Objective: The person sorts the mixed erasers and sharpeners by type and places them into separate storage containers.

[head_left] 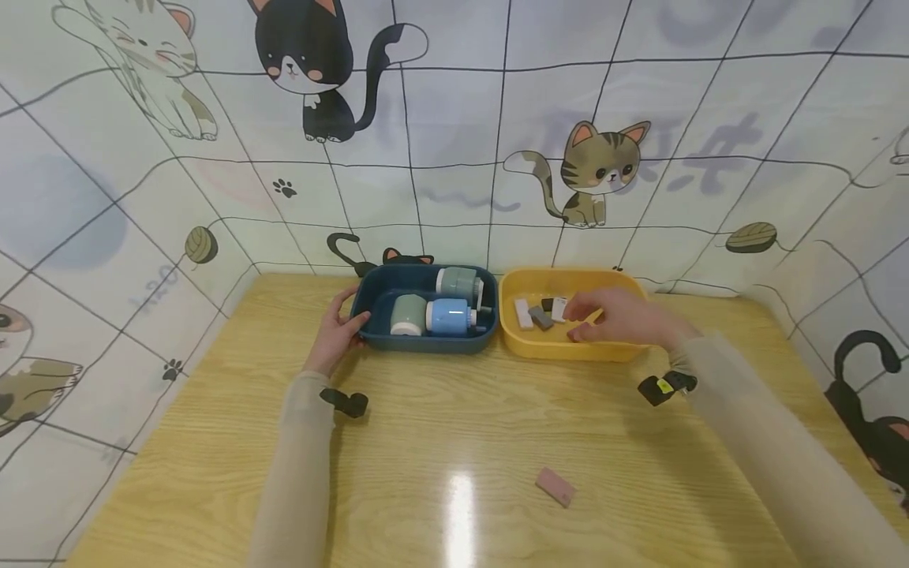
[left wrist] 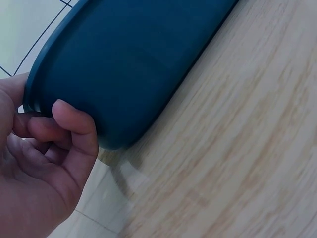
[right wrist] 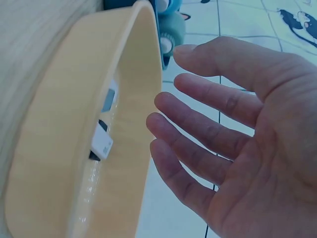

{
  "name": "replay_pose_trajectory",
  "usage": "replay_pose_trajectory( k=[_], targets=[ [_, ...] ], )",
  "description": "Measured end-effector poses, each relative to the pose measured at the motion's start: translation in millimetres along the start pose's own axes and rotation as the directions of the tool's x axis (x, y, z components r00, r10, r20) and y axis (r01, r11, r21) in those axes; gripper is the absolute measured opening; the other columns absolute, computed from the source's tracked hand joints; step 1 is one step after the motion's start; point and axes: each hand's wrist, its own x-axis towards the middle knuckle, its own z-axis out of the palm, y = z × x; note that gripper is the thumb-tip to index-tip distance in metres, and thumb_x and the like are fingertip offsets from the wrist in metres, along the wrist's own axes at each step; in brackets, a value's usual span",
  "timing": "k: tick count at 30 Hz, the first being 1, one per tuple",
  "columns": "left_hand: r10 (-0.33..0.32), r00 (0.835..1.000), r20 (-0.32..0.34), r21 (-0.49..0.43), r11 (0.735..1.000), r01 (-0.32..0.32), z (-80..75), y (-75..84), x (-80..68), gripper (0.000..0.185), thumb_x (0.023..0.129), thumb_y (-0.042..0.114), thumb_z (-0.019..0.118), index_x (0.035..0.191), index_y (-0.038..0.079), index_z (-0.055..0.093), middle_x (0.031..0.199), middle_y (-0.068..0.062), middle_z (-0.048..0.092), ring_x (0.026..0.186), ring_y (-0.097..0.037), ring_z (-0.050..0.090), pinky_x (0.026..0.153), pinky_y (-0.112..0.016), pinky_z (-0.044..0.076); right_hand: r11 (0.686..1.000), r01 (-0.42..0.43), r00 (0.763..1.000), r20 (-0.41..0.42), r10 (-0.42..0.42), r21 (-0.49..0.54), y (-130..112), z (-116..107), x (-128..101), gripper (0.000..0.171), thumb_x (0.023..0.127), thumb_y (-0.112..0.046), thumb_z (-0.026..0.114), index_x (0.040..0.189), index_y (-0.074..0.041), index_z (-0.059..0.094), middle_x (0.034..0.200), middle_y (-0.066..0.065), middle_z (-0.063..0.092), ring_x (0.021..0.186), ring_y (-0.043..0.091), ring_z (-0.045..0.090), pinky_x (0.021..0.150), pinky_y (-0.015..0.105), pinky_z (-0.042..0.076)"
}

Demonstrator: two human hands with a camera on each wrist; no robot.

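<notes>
My left hand (head_left: pixel 337 331) holds the left end of a dark blue tray (head_left: pixel 426 345); in the left wrist view its thumb (left wrist: pixel 74 129) presses the tray's outer wall (left wrist: pixel 129 64) and the fingers curl by the rim. Three small roller-like items lie inside: one blue (head_left: pixel 449 316), one pale green (head_left: pixel 408 314), one grey-green (head_left: pixel 458 281). My right hand (head_left: pixel 618 319) hovers over the yellow tray (head_left: pixel 561 351) with straight, spread fingers (right wrist: pixel 198 129), holding nothing. Several small white, grey and black blocks (head_left: pixel 540 314) lie in that tray (right wrist: pixel 133 99).
A pink block (head_left: pixel 555 486) lies alone on the wooden table (head_left: pixel 440 442) near the front. Both trays stand side by side at the table's back edge, against a cat-patterned cloth wall (head_left: pixel 454 158) that also encloses the sides.
</notes>
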Motion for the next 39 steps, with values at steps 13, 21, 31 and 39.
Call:
replay_pose_trajectory(
  k=[13, 21, 31, 39],
  targets=[
    [0.024, 1.0, -0.002, 0.047, 0.999, -0.024, -1.9, -10.5, 6.1, 0.06, 0.098, 0.01, 0.057, 0.15, 0.021, 0.031, 0.065, -0.003, 0.058, 0.048, -0.012, 0.049, 0.048, -0.021, 0.046, 0.996, 0.086, 0.996, -0.038, -0.086, 0.001, -19, 18, -23, 0.023, 0.088, -0.007, 0.07, 0.11, -0.004, 0.064, 0.107, 0.005, 0.065, 0.102, 0.027, 0.06, 0.087, 0.048, 0.051],
    [0.03, 1.0, -0.004, 0.016, 0.999, -0.03, -1.8, -10.3, 4.5, 0.059, 0.098, 0.009, 0.057, 0.15, 0.02, 0.031, 0.065, -0.003, 0.058, 0.047, -0.012, 0.05, 0.047, -0.02, 0.046, 0.992, 0.105, 0.993, -0.067, -0.1, 0.063, -16, 33, -36, 0.025, 0.087, -0.006, 0.07, 0.112, -0.01, 0.065, 0.115, 0.004, 0.063, 0.109, 0.024, 0.058, 0.089, 0.045, 0.051],
    [0.035, 0.999, 0.001, 0.016, 0.999, -0.035, -2.4, -11.9, 5.4, 0.059, 0.098, 0.009, 0.057, 0.15, 0.019, 0.031, 0.064, -0.002, 0.057, 0.047, -0.011, 0.049, 0.047, -0.02, 0.046, 0.984, 0.125, 0.992, -0.034, -0.122, 0.129, -10, 60, -52, 0.024, 0.09, -0.017, 0.07, 0.113, -0.015, 0.065, 0.112, 0.0, 0.065, 0.104, 0.022, 0.059, 0.087, 0.039, 0.051],
    [0.037, 0.999, -0.016, 0.027, 0.999, -0.037, -2.1, -11.8, 5.6, 0.057, 0.098, 0.01, 0.057, 0.148, 0.021, 0.034, 0.066, -0.003, 0.058, 0.047, -0.011, 0.05, 0.047, -0.02, 0.046, 0.968, 0.193, 0.98, 0.022, -0.199, 0.161, -15, 76, -55, 0.025, 0.09, -0.01, 0.068, 0.115, -0.009, 0.064, 0.113, 0.004, 0.064, 0.104, 0.025, 0.06, 0.086, 0.04, 0.052]
  ],
)
